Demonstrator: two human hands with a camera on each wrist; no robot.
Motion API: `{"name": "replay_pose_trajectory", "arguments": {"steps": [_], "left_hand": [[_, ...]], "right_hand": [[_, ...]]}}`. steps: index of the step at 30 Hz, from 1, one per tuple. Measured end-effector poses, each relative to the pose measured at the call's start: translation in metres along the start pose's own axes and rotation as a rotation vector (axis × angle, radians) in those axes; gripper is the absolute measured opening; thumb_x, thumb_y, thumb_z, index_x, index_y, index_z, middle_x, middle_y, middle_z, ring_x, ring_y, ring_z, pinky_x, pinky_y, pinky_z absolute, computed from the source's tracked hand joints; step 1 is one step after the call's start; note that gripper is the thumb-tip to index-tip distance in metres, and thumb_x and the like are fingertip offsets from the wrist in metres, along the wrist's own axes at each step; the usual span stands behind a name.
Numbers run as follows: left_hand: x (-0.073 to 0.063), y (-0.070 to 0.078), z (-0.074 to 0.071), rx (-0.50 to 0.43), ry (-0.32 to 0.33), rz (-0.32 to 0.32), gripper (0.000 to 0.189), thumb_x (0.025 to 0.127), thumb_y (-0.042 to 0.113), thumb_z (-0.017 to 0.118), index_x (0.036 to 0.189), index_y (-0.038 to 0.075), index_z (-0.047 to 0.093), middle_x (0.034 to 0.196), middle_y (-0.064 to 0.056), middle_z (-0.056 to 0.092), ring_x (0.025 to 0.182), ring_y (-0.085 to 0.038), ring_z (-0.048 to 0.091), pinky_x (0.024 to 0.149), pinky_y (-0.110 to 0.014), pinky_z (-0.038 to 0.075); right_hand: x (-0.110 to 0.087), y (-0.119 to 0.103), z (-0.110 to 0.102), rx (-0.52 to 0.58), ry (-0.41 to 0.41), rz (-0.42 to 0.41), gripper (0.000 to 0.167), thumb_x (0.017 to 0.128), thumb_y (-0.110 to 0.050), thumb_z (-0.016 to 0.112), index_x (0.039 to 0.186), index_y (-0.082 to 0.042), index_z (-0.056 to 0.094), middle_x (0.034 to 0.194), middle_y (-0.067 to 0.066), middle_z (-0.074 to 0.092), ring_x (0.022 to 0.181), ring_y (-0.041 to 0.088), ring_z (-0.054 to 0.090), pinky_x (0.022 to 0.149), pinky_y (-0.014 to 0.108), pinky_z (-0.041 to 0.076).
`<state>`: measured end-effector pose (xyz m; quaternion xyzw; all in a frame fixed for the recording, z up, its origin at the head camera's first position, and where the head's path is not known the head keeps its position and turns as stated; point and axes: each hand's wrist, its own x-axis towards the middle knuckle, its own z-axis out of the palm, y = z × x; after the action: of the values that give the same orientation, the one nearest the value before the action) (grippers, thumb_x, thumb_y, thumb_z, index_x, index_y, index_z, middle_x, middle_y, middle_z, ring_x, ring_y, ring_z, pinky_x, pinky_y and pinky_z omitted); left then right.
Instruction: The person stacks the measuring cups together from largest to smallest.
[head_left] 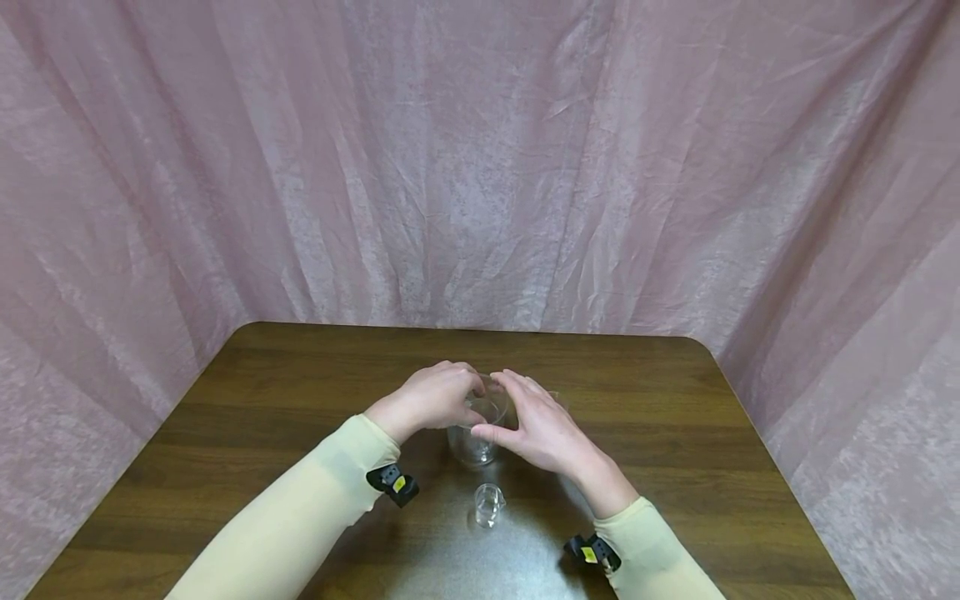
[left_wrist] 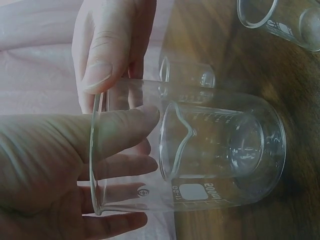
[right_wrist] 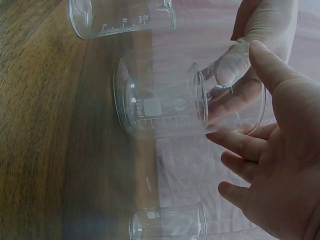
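Observation:
A large clear glass beaker, marked 500ml in the left wrist view, stands upright near the middle of the table. A smaller beaker sits low inside it, its rim well below the large one's. My left hand reaches in through the large beaker's mouth. Its thumb and fingers are spread, with the tips right at the inner beaker's rim. My right hand spans the large beaker's rim, thumb on the near side and fingers round the far side.
A small beaker stands in front of the large one, nearer to me. Another beaker is off to the right, mostly hidden behind my right hand in the head view. A pink curtain hangs beyond the wooden table.

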<state>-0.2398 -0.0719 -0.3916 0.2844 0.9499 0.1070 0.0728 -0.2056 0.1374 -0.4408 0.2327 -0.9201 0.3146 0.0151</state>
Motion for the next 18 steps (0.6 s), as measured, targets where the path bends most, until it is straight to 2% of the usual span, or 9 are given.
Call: {"name": "replay_pose_trajectory", "arguments": {"steps": [5,10,18], "left_hand": [[-0.0009,-0.0014,-0.0011,0.004,0.008,0.004,0.039,0.092,0.036,0.091,0.122,0.013,0.083,0.135,-0.005,0.074,0.127,-0.030,0.067,0.105,-0.050,0.056],[-0.0024,-0.0026,-0.0019,-0.001,0.011,0.013,0.039,0.093,0.036,0.091,0.124,0.013,0.083,0.136,-0.005,0.074,0.127,-0.030,0.067,0.104,-0.050,0.056],[-0.0071,-0.0044,-0.0061,-0.009,0.030,0.030,0.039,0.093,0.035,0.090,0.128,0.018,0.082,0.140,-0.004,0.073,0.127,-0.029,0.067,0.102,-0.051,0.057]], "right_hand": [[-0.0001,-0.0006,-0.0004,0.005,-0.002,-0.003,0.088,0.097,-0.063,0.079,0.161,-0.009,0.053,0.169,0.017,0.047,0.161,0.034,0.037,0.124,0.066,0.034],[0.0002,-0.0012,-0.0010,0.005,-0.013,-0.002,0.086,0.097,-0.062,0.079,0.162,-0.012,0.052,0.169,0.012,0.049,0.162,0.032,0.035,0.125,0.063,0.034],[-0.0002,-0.0008,-0.0013,0.003,-0.014,0.008,0.087,0.097,-0.063,0.079,0.163,-0.014,0.051,0.170,0.011,0.047,0.162,0.030,0.035,0.125,0.064,0.033]]}}
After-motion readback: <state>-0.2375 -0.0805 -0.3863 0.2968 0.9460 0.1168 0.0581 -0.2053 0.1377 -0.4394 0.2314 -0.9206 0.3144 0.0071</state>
